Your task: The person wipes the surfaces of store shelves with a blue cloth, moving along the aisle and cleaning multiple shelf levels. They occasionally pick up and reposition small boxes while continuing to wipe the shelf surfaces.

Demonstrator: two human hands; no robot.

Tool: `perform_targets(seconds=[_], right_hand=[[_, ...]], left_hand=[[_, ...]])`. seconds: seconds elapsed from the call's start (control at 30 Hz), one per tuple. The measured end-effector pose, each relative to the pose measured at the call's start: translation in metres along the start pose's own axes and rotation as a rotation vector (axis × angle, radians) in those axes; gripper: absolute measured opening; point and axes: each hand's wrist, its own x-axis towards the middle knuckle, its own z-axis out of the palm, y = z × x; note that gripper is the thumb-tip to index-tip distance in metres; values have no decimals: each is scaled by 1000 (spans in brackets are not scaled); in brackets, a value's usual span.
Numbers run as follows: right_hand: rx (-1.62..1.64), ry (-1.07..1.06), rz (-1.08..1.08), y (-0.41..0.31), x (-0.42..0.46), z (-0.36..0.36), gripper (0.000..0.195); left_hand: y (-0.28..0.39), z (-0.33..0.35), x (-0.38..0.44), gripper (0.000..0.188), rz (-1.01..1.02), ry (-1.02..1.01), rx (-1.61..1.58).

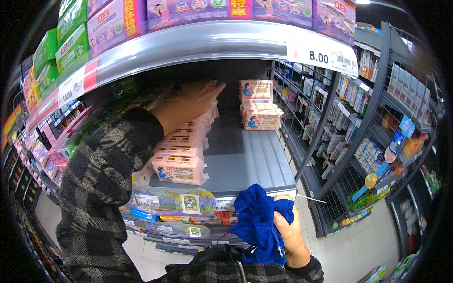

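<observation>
My left hand [203, 97] reaches deep into the shelf, over the back of a row of pink-wrapped soap packs [178, 168]. It is blurred and in shadow, so I cannot tell whether the fingers grip a pack. In my right hand [295, 230] a bunched blue cloth [256, 223] is held in front of the shelf's front edge. Two short stacks of the same kind of soap packs [260, 118] stand at the right side of the grey metal shelf board [240, 155]. Bare board lies between them and the row.
Close above my forearm runs the upper shelf's rail [212, 39], with purple packs [226, 10] on top and a price tag [320, 55] hanging. A wire mesh side panel [293, 102] borders the right. Beyond it stands another shelf rack [354, 123]. A white tie [311, 198] sticks out.
</observation>
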Motion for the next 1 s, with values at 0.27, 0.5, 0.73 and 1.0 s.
perform_targets(seconds=[0.27,0.5,0.73,1.0], right_hand=[[-65,26,-25,-4,-3,-13,32],[-81,98,-81,-5,2,-10,31],[-383,276,-437,-37,9,-18,31],[-856,53,-1061,-79,57,71,34]], left_hand=[[85,73,50,55,9,42,-231],[90,76,48,42,-38,264,-315],[90,-28,14,46,-202,138,-831],[175,-86,-117,50,-59,223,-1178]])
